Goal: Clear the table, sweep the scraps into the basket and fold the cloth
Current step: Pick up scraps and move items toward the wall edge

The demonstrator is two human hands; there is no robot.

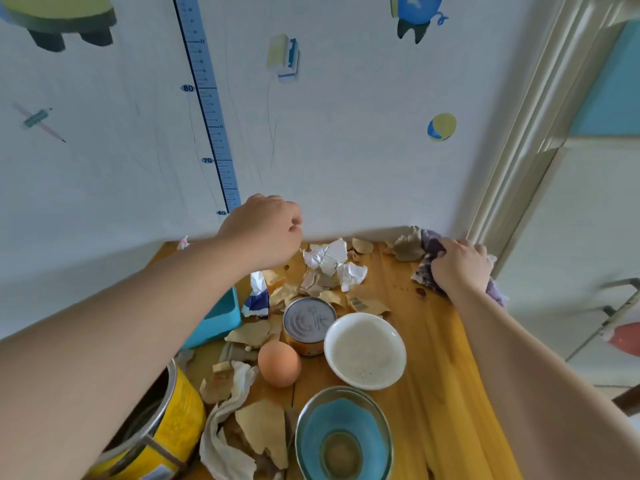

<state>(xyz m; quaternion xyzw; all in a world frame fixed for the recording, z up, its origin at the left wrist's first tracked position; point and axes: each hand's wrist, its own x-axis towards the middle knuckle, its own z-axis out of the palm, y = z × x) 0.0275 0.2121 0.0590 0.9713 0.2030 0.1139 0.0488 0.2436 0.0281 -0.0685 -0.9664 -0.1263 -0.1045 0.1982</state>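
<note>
On the wooden table [440, 341] lie several paper and cardboard scraps: crumpled white paper [330, 259], brown torn pieces [266, 429] and a white tissue [221, 441]. My right hand [459, 266] presses on a purple patterned cloth [427, 268] at the far right corner. My left hand [265, 232] hovers over the far edge with its fingers curled closed; nothing shows in it. A blue basket [221, 317] sits at the left edge, partly hidden by my left arm. An egg [278, 363], a tin can [309, 325], a white bowl [365, 351] and a glass bowl [343, 438] with a blue dish stand mid-table.
A yellow tin [173, 420] with a metal rim stands at the near left. The wall runs along the table's far edge, a door frame [512, 168] at the right. A metal rack [616, 313] stands beyond the right edge.
</note>
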